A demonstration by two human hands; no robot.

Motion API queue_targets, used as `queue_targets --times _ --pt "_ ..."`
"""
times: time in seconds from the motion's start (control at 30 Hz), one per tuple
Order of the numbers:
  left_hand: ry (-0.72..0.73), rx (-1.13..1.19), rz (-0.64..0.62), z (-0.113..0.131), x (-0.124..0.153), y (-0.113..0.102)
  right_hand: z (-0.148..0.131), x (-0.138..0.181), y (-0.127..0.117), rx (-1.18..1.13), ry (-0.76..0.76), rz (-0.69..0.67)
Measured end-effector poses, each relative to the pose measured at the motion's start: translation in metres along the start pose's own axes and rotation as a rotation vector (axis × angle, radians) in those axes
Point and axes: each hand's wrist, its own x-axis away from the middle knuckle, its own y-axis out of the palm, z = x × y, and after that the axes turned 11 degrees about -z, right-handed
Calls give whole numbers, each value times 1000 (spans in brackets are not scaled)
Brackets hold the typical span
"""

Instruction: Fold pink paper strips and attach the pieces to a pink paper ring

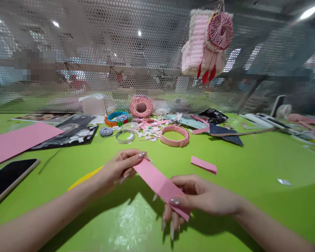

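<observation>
A flat pink paper strip (159, 180) slants between my two hands above the green table. At its upper left end, my left hand (127, 164) pinches it between thumb and fingers. My right hand (196, 196) grips the lower right end, thumb on top and fingers underneath. Beyond my right hand lies a smaller folded pink paper piece (204, 165). Part of a yellow curved piece (85, 177) shows behind my left forearm.
A phone (12, 178) and a pink sheet (23, 140) lie at left. Farther back are a pink ring (174, 136), a clear tape ring (125, 136), paper scraps (149, 133) and a woven pink ring (141, 106). A perforated metal screen (115, 42) closes off the back.
</observation>
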Motion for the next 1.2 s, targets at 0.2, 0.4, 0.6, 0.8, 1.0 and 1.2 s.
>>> queue_targets --times 0.2,0.4,0.6,0.8,1.0,1.2 --pt "-127 -99 -61 -15 1 3 7 -7 11 7 -81 30" --pt "233 -845 172 -11 4 6 5 -8 7 56 -71 125" --pt "759 -1376 331 -1 18 12 11 -11 -3 111 -141 350" --pt "804 -1629 358 -6 30 25 10 -13 0 134 -163 405" --pt "649 -1682 114 -18 29 32 11 -12 8 298 -197 419" --pt "575 -1420 76 -26 31 38 14 -11 15 547 -205 424"
